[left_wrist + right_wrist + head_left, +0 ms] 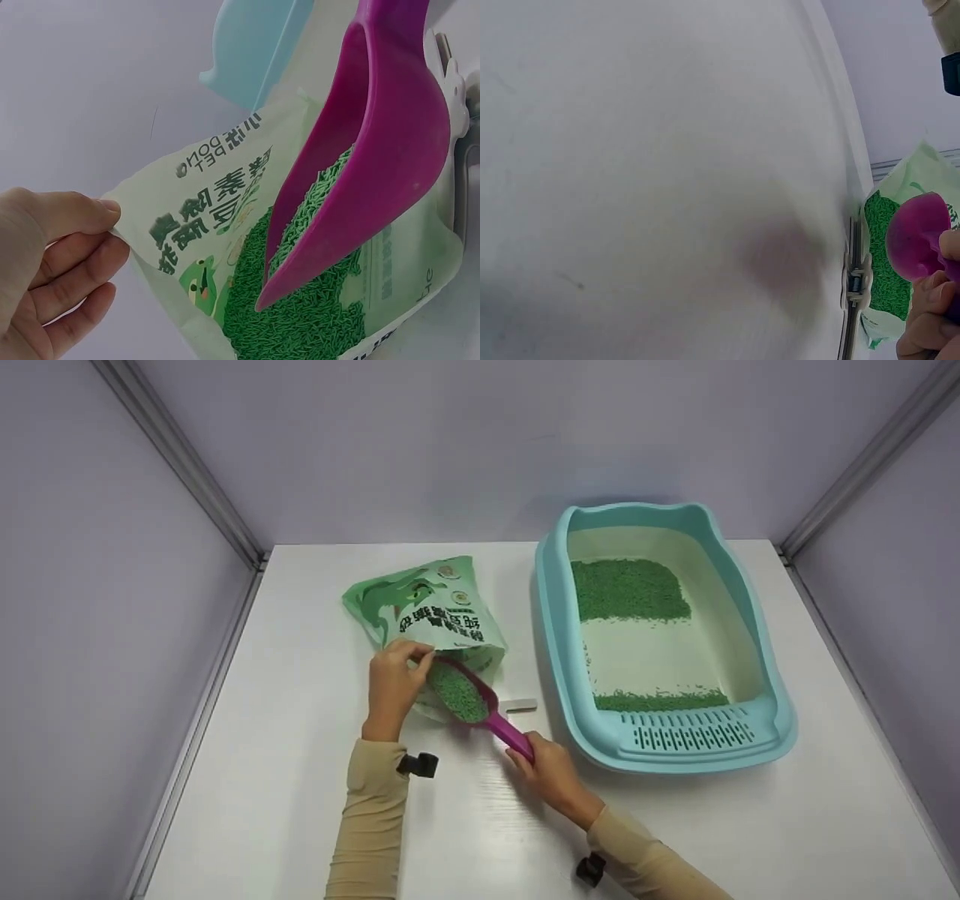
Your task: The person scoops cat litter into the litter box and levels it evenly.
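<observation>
My left hand (397,679) pinches the rim of an open green bag of cat litter (431,607) between thumb and fingers. Green pellets (300,330) show inside the bag in the left wrist view. With my right hand (551,769) I grip the handle of a magenta scoop (401,142). Its bowl holds a load of green pellets (459,694) and sits at the bag's mouth, tip over the pellets inside. In the right wrist view, the underside of the scoop (915,236) shows beside my fingers (926,300).
A light blue litter box (555,637) stands to the right, with green pellets (630,589) spread at its far end and a strip near its slotted front. A small pale clip (519,705) lies on the white table (262,780) between bag and box. Walls enclose the back and sides.
</observation>
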Tool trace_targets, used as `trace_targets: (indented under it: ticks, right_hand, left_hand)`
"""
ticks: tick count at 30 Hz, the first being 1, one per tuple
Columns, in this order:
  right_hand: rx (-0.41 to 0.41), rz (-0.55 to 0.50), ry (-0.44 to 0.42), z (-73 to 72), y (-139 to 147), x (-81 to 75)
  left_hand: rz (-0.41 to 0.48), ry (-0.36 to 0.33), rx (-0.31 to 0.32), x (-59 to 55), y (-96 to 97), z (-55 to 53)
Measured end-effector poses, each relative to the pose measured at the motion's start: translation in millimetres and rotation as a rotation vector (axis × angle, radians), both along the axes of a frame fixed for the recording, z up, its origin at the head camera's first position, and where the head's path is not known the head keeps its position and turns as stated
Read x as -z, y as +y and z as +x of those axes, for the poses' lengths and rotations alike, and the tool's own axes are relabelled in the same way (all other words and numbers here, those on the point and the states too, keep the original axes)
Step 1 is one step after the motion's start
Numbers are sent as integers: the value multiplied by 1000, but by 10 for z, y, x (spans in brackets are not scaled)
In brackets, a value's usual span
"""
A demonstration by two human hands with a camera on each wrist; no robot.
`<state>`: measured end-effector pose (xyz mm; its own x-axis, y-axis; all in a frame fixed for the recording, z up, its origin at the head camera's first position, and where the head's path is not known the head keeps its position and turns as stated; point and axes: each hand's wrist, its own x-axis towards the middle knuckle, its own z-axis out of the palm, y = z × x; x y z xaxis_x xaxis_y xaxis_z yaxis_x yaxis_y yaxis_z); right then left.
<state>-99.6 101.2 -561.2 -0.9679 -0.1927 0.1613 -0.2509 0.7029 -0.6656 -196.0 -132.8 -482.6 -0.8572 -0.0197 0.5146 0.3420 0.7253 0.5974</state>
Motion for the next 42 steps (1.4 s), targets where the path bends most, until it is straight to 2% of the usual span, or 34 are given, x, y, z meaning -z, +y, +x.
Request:
trace_targets:
  ticks: [17, 26, 42]
  right_hand:
    - [-48, 35, 89, 136, 120, -182]
    - [-49, 23, 136, 190, 215, -285]
    - [-8, 21, 61, 248, 334, -495]
  left_hand:
    - [-5, 5, 2, 15, -6, 11]
    - [-13, 7, 9, 9, -7, -2]
    - [-15, -1, 11, -1, -4, 2]
